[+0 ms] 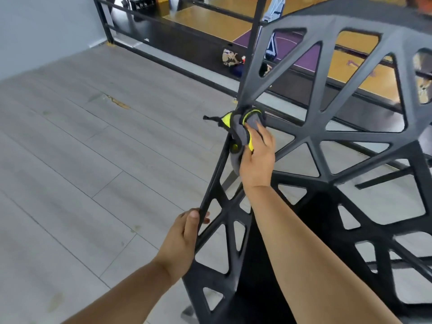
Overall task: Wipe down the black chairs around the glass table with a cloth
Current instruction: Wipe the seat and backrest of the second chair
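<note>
Cloth bunched under right hand against chair edge.

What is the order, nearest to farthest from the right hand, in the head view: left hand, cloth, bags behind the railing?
1. The cloth, gripped by the right hand.
2. The left hand, lower left, holding the chair.
3. The bags, top, behind the railing.

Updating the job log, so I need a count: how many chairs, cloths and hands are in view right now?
Chair: 1, black, in clear view
Cloth: 1, grey with yellow edging
Hands: 2, the left hand gripping the chair's edge, the right hand holding the cloth against it
Total: 4
</note>
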